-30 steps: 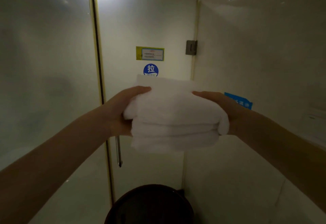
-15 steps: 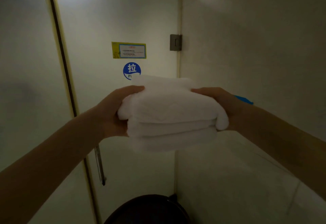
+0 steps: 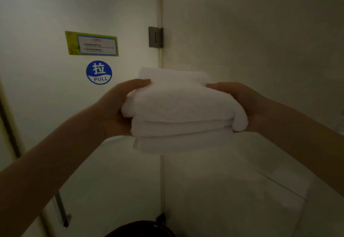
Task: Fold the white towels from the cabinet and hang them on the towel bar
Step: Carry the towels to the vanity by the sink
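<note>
A stack of folded white towels (image 3: 182, 113) is held at chest height in front of me, three layers showing at its near edge. My left hand (image 3: 115, 110) grips the stack's left end, thumb on top and fingers hidden underneath. My right hand (image 3: 240, 102) grips the right end the same way. No towel bar or cabinet is in view.
A frosted glass door (image 3: 55, 106) with a blue PULL sticker (image 3: 99, 72) and a yellow notice (image 3: 92, 43) stands ahead on the left, hinge (image 3: 156, 37) at its right edge and a metal handle (image 3: 62, 210) low left. A pale wall fills the right. A dark round bin (image 3: 141, 230) sits below.
The view has swung to the right, so the door and stickers shifted left in the frame. Both hands keep the same hold on the towel stack.
</note>
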`<action>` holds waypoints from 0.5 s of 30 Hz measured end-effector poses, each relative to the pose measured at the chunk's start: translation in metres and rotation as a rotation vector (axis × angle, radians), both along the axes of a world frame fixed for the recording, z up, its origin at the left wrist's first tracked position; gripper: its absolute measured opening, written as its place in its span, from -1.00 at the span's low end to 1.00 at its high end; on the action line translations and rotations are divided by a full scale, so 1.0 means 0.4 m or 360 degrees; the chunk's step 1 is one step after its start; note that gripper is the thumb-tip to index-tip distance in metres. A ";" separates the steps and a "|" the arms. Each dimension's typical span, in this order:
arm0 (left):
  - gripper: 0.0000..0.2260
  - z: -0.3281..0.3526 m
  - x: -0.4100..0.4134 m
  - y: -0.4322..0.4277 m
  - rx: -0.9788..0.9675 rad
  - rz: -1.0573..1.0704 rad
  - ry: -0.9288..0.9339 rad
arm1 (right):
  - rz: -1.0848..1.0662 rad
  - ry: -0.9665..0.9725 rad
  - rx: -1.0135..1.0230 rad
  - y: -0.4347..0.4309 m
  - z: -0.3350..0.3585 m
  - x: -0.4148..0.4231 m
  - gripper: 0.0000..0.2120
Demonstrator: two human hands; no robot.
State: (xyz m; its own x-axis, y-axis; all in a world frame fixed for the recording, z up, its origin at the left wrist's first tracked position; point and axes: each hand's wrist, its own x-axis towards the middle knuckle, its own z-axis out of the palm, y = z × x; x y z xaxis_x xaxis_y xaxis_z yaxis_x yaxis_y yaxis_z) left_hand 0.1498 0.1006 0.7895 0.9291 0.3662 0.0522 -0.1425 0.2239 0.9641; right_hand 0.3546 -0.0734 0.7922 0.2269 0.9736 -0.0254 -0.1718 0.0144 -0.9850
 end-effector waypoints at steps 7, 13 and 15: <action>-0.77 0.016 0.156 0.038 -0.0007 -0.0385 -0.0025 | -0.0387 -0.0075 0.0053 -0.060 0.033 0.035 -0.73; -0.78 0.023 0.263 0.038 0.0073 -0.0800 -0.0113 | -0.0747 -0.0076 0.0099 -0.137 0.044 0.007 -0.72; -0.76 0.023 0.295 0.034 0.0071 -0.0963 -0.0092 | -0.0878 -0.0091 0.0097 -0.165 0.042 -0.015 -0.72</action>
State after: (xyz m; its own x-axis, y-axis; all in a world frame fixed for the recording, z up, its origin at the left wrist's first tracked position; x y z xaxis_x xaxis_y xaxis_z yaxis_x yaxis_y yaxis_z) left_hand 0.2679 0.1141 0.7985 0.9668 -0.2298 0.1122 -0.0551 0.2413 0.9689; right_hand 0.3488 -0.1393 0.8090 0.7027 0.7093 0.0548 -0.0689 0.1446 -0.9871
